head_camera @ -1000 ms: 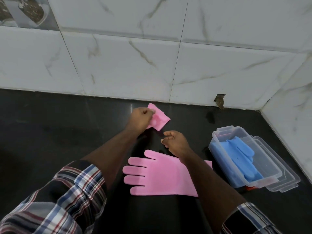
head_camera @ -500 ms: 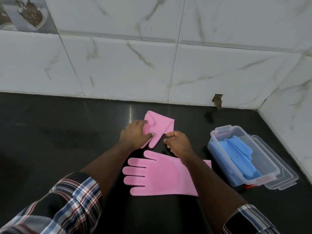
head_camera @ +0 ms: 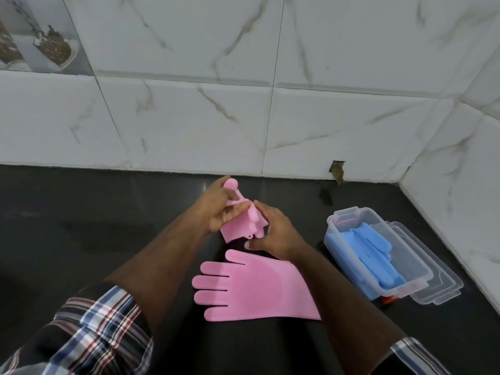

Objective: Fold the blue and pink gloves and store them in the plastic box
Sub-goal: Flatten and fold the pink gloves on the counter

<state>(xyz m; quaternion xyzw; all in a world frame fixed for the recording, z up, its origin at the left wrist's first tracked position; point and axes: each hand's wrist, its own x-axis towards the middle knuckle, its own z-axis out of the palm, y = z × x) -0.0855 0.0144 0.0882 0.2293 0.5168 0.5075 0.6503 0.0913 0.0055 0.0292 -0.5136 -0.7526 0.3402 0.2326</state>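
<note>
The left hand (head_camera: 219, 209) holds a folded pink glove (head_camera: 243, 226) up over the black counter (head_camera: 67, 226), with its thumb and fingers curled round the top of it; the right hand (head_camera: 273, 234) is just beside it and touches the glove's other side with bent fingers, but I cannot tell if it truly grips. A second pink glove (head_camera: 257, 288) lies flat on the counter under the hands, with its fingers pointing left. The plastic box (head_camera: 416, 286) sits open to the right, near the white tiled wall (head_camera: 189, 117); the blue gloves (head_camera: 376, 255) lie inside it; the box's clear lid (head_camera: 443, 282) lies touching its right side.
</note>
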